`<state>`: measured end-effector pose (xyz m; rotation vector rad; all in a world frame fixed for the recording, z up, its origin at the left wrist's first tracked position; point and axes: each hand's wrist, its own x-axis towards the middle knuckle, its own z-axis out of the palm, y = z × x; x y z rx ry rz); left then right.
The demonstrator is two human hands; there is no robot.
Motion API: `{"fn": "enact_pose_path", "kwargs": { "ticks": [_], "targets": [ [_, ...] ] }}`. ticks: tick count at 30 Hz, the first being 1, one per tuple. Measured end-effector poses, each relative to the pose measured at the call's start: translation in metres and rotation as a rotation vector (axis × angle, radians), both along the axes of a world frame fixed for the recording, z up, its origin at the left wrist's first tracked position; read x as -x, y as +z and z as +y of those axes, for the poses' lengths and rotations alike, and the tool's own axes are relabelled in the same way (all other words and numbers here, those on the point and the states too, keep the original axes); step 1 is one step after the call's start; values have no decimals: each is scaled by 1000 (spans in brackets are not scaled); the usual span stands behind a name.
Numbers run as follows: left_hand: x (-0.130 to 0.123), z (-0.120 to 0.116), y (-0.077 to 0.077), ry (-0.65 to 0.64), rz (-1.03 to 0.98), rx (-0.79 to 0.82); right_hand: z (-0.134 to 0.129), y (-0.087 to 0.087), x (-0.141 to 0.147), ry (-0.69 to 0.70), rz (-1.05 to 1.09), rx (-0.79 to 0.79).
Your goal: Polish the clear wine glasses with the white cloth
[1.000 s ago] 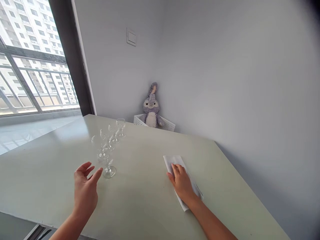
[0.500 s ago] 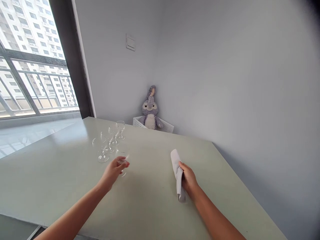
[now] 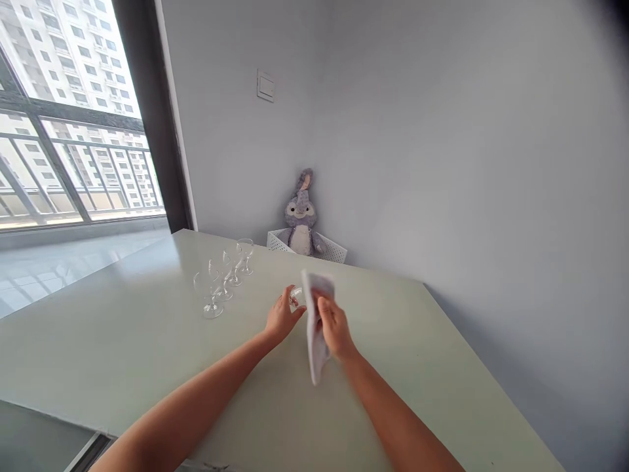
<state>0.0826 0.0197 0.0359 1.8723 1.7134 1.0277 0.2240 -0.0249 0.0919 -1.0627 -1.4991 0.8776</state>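
Observation:
My left hand (image 3: pixel 285 314) is closed around a clear stemmed glass (image 3: pixel 297 297), tilted so that its bowl points toward the right. Part of the glass is hidden by my fingers and by the cloth. In my right hand (image 3: pixel 335 324) is a folded white cloth (image 3: pixel 315 341), gripped with the thumb on top and hanging down toward me. The cloth is close beside the glass; whether they touch I cannot tell. To the left of my hands, several clear stemmed glasses (image 3: pixel 213 307) stand upright in a slanting row on the table.
The pale green table (image 3: pixel 246 393) reaches to the wall corner. Behind its far edge a grey plush rabbit (image 3: pixel 301 223) sits in a white perforated basket (image 3: pixel 335 250). A large window (image 3: pixel 73 144) is at the left, and a light switch (image 3: pixel 266 86) is on the wall.
My left hand has moved right with the glass, which has gone from upright to tilted. My right hand has brought the cloth left, up to the glass. The view has shifted slightly.

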Motion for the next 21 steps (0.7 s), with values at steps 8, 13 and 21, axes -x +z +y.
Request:
{"fn": "enact_pose_path", "kwargs": {
  "ticks": [8, 13, 21],
  "targets": [
    [15, -6, -7, -111, 171, -176, 12, -24, 1, 354, -244, 207],
    [11, -12, -7, -212, 262, -256, 16, -36, 5, 354, -90, 392],
    [16, -11, 0, -219, 539, -480, 19, -36, 2, 227, 484, 699]
  ]
}}
